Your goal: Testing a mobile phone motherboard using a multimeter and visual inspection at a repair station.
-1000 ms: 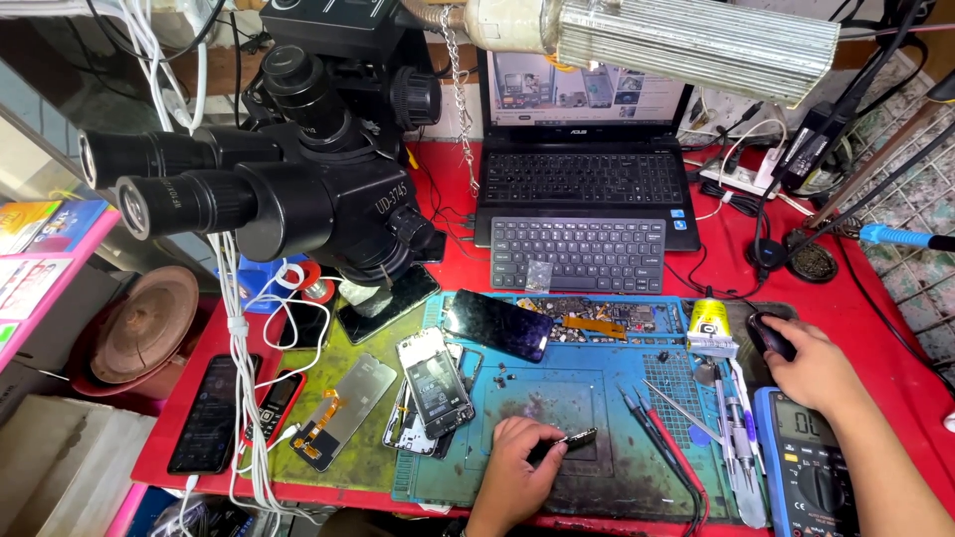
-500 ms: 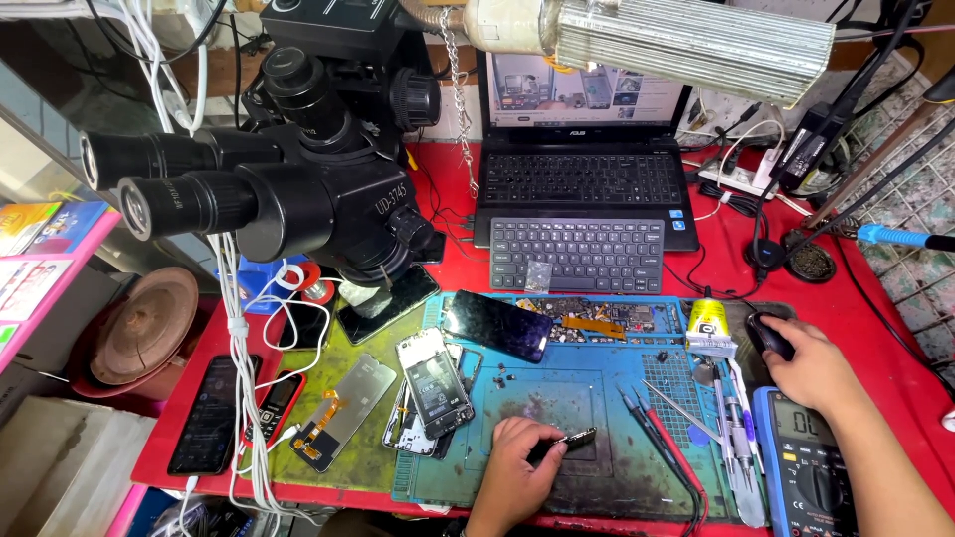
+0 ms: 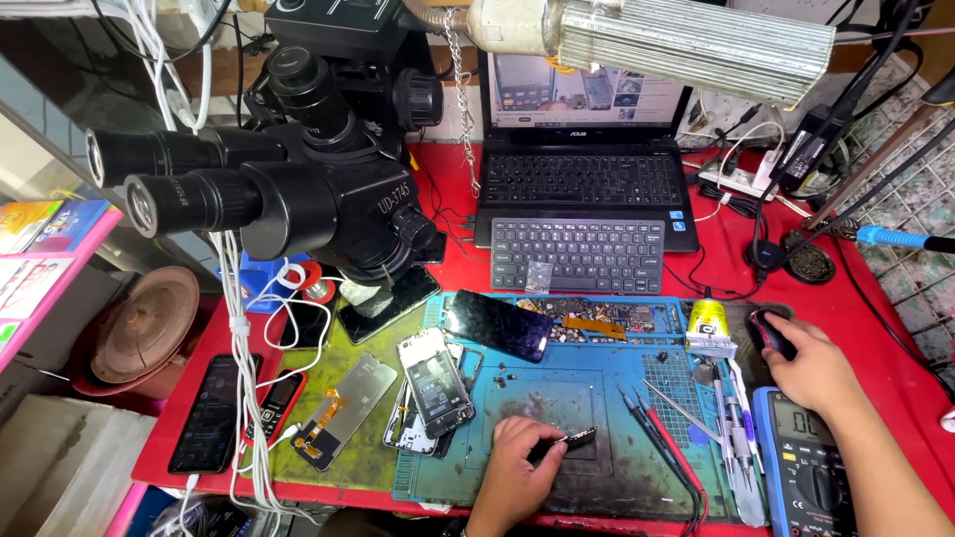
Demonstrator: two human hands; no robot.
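The bench (image 3: 875,298) wears a smooth red cover. The blue mat (image 3: 597,398) looks like soft, scuffed rubber. The phone screen (image 3: 497,325) is shiny black glass. The tweezers (image 3: 681,398) are bright metal. The microscope (image 3: 298,189) is dull black.

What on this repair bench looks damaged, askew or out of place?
An opened phone lies tilted on the blue mat, back cover off, insides bare, stacked over another frame. Small loose bits lie scattered beside it. The left hand holds a small dark part; the right hand rests on a mouse.
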